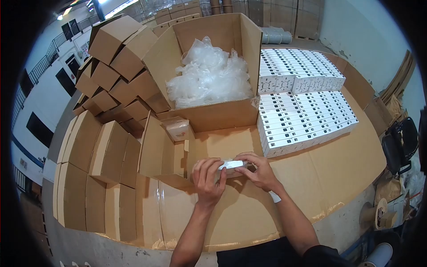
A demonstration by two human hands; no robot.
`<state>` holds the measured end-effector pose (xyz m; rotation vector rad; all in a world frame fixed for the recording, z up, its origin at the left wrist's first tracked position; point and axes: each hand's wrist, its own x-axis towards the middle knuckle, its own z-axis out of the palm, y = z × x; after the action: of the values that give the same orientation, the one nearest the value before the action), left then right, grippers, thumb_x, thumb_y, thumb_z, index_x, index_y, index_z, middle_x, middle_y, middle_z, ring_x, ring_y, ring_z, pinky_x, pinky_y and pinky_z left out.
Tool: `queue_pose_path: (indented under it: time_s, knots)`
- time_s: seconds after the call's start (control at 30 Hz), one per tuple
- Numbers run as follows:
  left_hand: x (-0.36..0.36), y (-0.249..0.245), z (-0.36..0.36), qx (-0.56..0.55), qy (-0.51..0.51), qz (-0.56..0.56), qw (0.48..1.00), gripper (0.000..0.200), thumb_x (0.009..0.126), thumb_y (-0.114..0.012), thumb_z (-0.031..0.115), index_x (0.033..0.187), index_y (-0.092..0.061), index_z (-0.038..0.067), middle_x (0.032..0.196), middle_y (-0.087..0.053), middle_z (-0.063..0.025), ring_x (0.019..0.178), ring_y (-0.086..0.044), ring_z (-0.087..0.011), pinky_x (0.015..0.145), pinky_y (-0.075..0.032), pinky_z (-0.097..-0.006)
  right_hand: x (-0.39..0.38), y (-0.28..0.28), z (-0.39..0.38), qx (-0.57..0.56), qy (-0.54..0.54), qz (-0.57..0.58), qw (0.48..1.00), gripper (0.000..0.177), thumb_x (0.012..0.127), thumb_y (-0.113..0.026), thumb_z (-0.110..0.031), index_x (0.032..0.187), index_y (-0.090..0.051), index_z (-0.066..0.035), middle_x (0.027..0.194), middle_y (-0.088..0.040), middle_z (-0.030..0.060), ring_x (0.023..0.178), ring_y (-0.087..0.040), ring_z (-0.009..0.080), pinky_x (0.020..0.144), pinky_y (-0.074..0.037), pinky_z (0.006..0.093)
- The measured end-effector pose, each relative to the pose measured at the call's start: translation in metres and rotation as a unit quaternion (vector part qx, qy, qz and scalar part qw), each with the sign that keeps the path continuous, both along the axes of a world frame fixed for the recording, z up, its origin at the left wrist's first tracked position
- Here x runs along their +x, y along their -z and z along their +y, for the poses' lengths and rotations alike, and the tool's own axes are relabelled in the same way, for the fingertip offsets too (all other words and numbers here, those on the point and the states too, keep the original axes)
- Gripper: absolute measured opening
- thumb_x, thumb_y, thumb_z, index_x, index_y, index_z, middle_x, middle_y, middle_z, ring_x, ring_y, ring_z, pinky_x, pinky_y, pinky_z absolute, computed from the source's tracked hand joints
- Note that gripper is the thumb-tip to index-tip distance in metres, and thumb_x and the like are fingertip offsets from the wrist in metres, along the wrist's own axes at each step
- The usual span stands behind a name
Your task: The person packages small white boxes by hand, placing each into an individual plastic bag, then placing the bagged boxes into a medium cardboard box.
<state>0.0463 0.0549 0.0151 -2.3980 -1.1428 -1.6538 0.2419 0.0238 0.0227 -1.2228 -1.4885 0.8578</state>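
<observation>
Between my two hands is a small white box (232, 165), held just above the cardboard-covered table. My left hand (207, 181) grips its left end, with the fingers curled over the top. At the right end, my right hand (258, 171) pinches the box between thumb and fingers. The fingers hide much of its sides. Just left of my left hand stands an open cardboard carton (165, 147), with a clear-wrapped white packet (178, 129) inside at its back. A white sticker or tag (275, 196) shows at my right wrist.
Behind my hands a large carton (213, 115) holds crumpled clear plastic bags (211, 73). Stacked white boxes (307, 120) fill the back right of the cardboard-covered table (329, 178). Brown cartons (73, 191) line the left edge, with more cartons (120, 58) piled behind.
</observation>
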Motion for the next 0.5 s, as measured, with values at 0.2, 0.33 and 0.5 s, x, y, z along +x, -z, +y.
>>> queue_pose_path:
  time_s: [0.2,0.33,0.5]
  knots:
    - [-0.002,0.005,0.004,-0.044,0.032,0.054,0.997,0.023,0.087,-0.072,0.008,0.110,-0.068,0.005,0.108,-0.070,-0.0078,0.110,-0.061,-0.0303,0.105,-0.043,-0.0490,0.001,-0.002,0.000,-0.020,-0.008,-0.005,1.000,0.025,0.090,-0.074,-0.003,0.114,-0.070,-0.001,0.119,-0.068,0.0102,0.108,-0.066,0.0213,0.090,-0.054,0.0333]
    - [-0.002,0.010,0.005,-0.127,0.077,-0.013,0.989,0.022,0.089,-0.070,0.005,0.111,-0.066,0.002,0.106,-0.069,-0.0115,0.108,-0.061,-0.0328,0.098,-0.047,-0.0455,0.002,0.000,0.001,-0.033,-0.009,0.001,0.999,0.026,0.089,-0.074,-0.002,0.115,-0.070,-0.001,0.121,-0.068,0.0101,0.108,-0.066,0.0227,0.093,-0.054,0.0347]
    - [-0.003,0.010,0.005,-0.196,0.123,-0.071,0.970,0.024,0.093,-0.068,0.004,0.115,-0.064,0.000,0.107,-0.068,-0.0146,0.106,-0.063,-0.0330,0.092,-0.050,-0.0411,0.003,0.005,0.005,0.104,-0.001,-0.045,0.994,0.031,0.085,-0.076,-0.003,0.116,-0.071,-0.003,0.121,-0.069,0.0104,0.112,-0.065,0.0266,0.096,-0.052,0.0373]
